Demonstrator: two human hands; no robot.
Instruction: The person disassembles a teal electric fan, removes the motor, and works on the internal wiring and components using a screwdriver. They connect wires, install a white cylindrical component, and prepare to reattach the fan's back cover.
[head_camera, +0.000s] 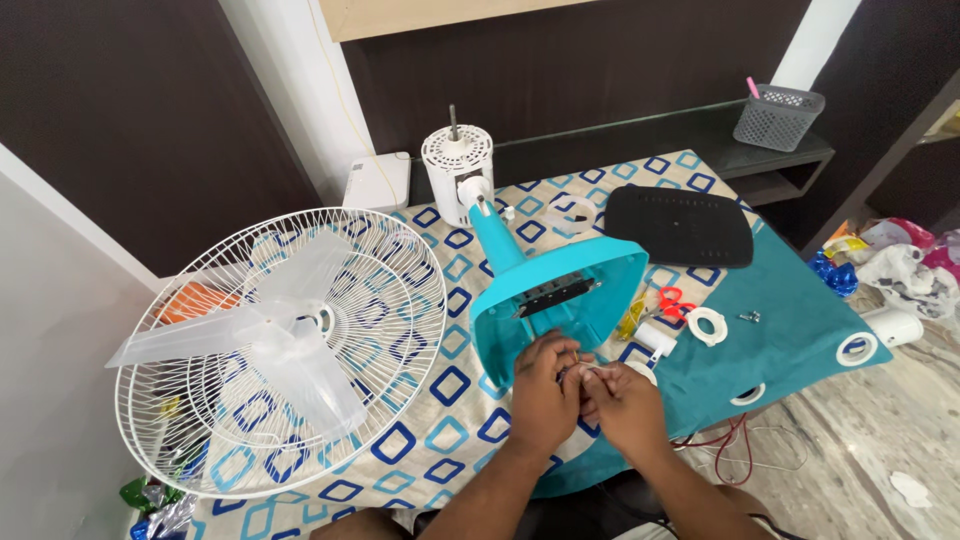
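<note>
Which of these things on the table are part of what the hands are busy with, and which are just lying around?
In hand:
- left hand and right hand, fingers together on a small part
- turquoise fan base, lying on its side
- white motor housing on its stem

Lying about:
- white wire guard and clear blades
- black base cover
- red scissors
- grey basket

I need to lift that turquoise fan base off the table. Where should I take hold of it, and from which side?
Probably best by the slim neck of the turquoise fan base, near the white motor housing. It lies tipped over with its open underside towards both hands, left hand and right hand, so the neck is bare. Come from above, grip closing across the neck, clear of the wire guard.
</note>
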